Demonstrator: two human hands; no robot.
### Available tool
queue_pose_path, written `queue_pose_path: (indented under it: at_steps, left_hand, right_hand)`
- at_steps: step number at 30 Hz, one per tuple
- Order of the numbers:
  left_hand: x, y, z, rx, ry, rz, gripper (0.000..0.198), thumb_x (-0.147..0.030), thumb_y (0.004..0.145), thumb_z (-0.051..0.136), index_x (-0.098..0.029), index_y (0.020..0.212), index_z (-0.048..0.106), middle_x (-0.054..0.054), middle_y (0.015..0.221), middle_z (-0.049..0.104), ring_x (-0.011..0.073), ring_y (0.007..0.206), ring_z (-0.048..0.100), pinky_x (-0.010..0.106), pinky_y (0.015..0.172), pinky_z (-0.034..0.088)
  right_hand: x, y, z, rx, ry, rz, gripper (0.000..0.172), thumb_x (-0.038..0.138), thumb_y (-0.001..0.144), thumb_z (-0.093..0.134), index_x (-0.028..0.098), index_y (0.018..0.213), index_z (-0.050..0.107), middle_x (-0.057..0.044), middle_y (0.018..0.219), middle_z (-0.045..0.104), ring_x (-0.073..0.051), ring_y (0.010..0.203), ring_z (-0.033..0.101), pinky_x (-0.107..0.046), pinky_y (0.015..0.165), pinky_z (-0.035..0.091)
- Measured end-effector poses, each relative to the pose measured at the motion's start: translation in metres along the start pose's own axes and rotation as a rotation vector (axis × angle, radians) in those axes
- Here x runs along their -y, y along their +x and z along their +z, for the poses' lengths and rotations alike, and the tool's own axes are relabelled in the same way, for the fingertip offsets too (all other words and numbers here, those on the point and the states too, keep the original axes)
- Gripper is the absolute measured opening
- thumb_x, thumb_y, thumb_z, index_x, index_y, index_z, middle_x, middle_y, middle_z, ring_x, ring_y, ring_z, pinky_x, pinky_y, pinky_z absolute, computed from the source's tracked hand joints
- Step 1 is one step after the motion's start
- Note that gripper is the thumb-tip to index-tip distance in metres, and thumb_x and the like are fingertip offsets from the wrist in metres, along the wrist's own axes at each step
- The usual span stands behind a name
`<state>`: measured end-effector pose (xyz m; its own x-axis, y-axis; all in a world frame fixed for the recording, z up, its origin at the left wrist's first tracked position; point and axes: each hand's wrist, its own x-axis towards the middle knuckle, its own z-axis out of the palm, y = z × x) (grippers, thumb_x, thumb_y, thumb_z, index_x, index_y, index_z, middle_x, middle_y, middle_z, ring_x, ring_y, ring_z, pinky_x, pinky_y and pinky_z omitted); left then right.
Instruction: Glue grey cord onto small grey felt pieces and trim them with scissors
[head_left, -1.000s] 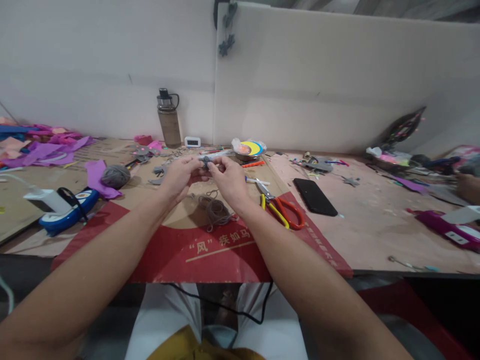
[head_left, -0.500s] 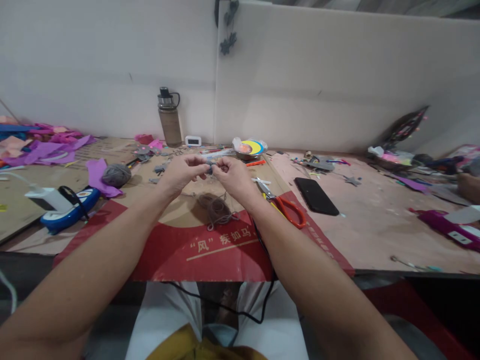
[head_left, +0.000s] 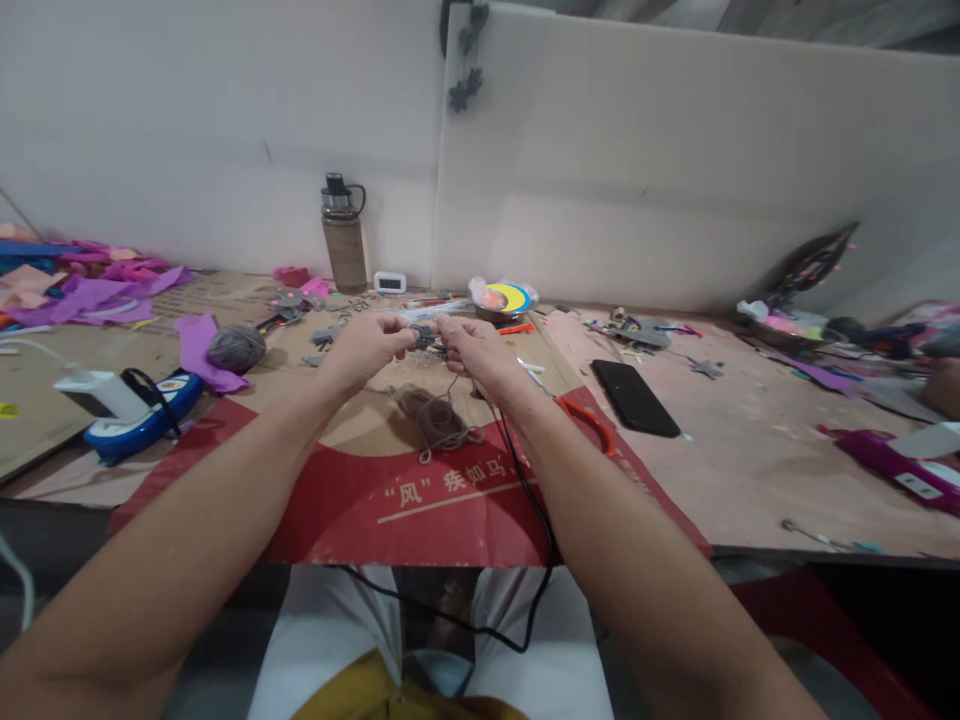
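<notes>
My left hand (head_left: 373,348) is closed, its thumb and fingertips pinching a small dark grey piece (head_left: 424,338), perhaps crocheted or felt; its exact kind is too small to make out. Across from it, my right hand (head_left: 478,352) has its fingertips closed at the other edge of the same piece. A thin strand hangs below the right fingers toward a loose bundle of grey-brown yarn (head_left: 439,418) on the board. Orange-handled scissors (head_left: 592,425) lie beside my right forearm, which partly covers them.
A grey yarn ball (head_left: 236,348) and a blue power strip (head_left: 142,420) are at left. A bottle (head_left: 343,235) and small clock (head_left: 389,283) stand at the back. To the right lie a black phone (head_left: 635,398) and a purple power strip (head_left: 900,465). A black cord hangs over the table edge.
The hands have drawn slightly apart, showing more of the grey piece between them. My right forearm now covers more of the scissors. The view has shifted a little.
</notes>
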<state>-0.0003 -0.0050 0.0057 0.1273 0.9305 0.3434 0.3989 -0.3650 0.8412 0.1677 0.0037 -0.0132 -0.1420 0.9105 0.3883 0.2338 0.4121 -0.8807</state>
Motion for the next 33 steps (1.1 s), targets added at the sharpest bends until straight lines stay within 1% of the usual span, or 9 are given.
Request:
queue_pose_path:
  at_steps: [3, 6, 11, 14, 16, 19, 24, 28, 33]
  left_hand:
    - [0.003, 0.001, 0.002, -0.016, -0.016, -0.014, 0.018, -0.026, 0.070, 0.060, -0.018, 0.054, 0.058, -0.002, 0.049, 0.050, 0.0107, 0.049, 0.039, 0.025, 0.051, 0.030]
    - [0.006, 0.002, 0.004, 0.019, -0.051, -0.027, 0.019, -0.028, 0.071, 0.062, -0.018, 0.054, 0.059, -0.001, 0.050, 0.051, 0.0106, 0.049, 0.040, 0.025, 0.050, 0.029]
    - [0.001, 0.003, -0.005, 0.223, -0.180, -0.081, 0.020, -0.035, 0.069, 0.071, -0.017, 0.062, 0.066, 0.003, 0.059, 0.060, 0.0106, 0.052, 0.047, 0.024, 0.050, 0.033]
    - [-0.005, 0.003, -0.014, 0.296, -0.227, -0.110, 0.023, -0.038, 0.070, 0.072, -0.016, 0.069, 0.070, 0.008, 0.067, 0.065, 0.0127, 0.058, 0.053, 0.024, 0.053, 0.038]
    - [-0.007, 0.002, -0.017, 0.288, -0.205, -0.090, 0.024, -0.040, 0.071, 0.072, -0.016, 0.074, 0.072, 0.008, 0.070, 0.066, 0.0131, 0.060, 0.054, 0.024, 0.053, 0.039]
    - [-0.007, 0.001, -0.015, 0.225, -0.081, -0.012, 0.019, -0.035, 0.069, 0.074, -0.018, 0.079, 0.075, 0.005, 0.070, 0.067, 0.0118, 0.059, 0.053, 0.023, 0.054, 0.038]
    - [-0.005, -0.001, -0.004, 0.181, 0.058, 0.062, 0.006, -0.021, 0.062, 0.074, -0.018, 0.064, 0.069, 0.000, 0.060, 0.064, 0.0109, 0.055, 0.051, 0.022, 0.055, 0.038]
    - [-0.002, -0.001, 0.000, 0.163, 0.150, 0.096, 0.003, -0.018, 0.063, 0.069, -0.019, 0.060, 0.067, -0.001, 0.056, 0.061, 0.0111, 0.053, 0.049, 0.023, 0.053, 0.035]
    - [0.003, 0.002, -0.002, 0.115, 0.214, 0.065, 0.008, -0.020, 0.064, 0.066, -0.018, 0.056, 0.063, -0.001, 0.052, 0.056, 0.0111, 0.051, 0.045, 0.025, 0.052, 0.030]
  right_hand:
    - [-0.001, 0.000, 0.001, 0.092, 0.030, 0.002, 0.024, 0.041, 0.082, 0.059, 0.020, 0.072, 0.059, 0.005, 0.059, 0.045, -0.008, 0.052, 0.037, -0.023, 0.050, 0.033]
    - [-0.001, 0.000, 0.001, 0.067, 0.019, 0.001, 0.014, 0.032, 0.078, 0.060, 0.019, 0.072, 0.059, 0.005, 0.061, 0.048, -0.008, 0.053, 0.037, -0.022, 0.049, 0.031]
    - [0.000, -0.001, -0.005, 0.045, -0.067, 0.009, 0.014, 0.030, 0.077, 0.057, 0.020, 0.067, 0.056, 0.006, 0.054, 0.044, -0.009, 0.051, 0.037, -0.024, 0.050, 0.029]
    - [0.003, -0.002, -0.009, 0.043, -0.129, -0.011, 0.015, 0.028, 0.078, 0.056, 0.021, 0.066, 0.053, 0.006, 0.054, 0.043, -0.010, 0.052, 0.038, -0.026, 0.053, 0.030]
    - [0.005, -0.002, -0.010, 0.038, -0.215, -0.042, 0.014, 0.026, 0.078, 0.056, 0.021, 0.065, 0.053, 0.005, 0.055, 0.045, -0.011, 0.054, 0.040, -0.027, 0.056, 0.031]
    - [0.007, -0.004, -0.010, 0.043, -0.402, -0.126, 0.011, 0.022, 0.079, 0.056, 0.020, 0.068, 0.057, 0.002, 0.061, 0.052, -0.014, 0.060, 0.045, -0.029, 0.061, 0.033]
    - [0.009, -0.007, -0.004, 0.076, -0.579, -0.256, 0.008, 0.016, 0.078, 0.055, 0.019, 0.072, 0.059, -0.005, 0.077, 0.061, -0.017, 0.072, 0.050, -0.031, 0.069, 0.036]
    - [0.008, -0.009, -0.001, 0.096, -0.585, -0.275, 0.010, 0.015, 0.080, 0.054, 0.019, 0.072, 0.058, -0.006, 0.079, 0.062, -0.017, 0.075, 0.051, -0.031, 0.071, 0.037]
    - [0.004, -0.007, -0.002, 0.074, -0.392, -0.222, 0.008, 0.021, 0.084, 0.054, 0.018, 0.084, 0.061, -0.002, 0.075, 0.061, -0.015, 0.069, 0.051, -0.029, 0.068, 0.038]
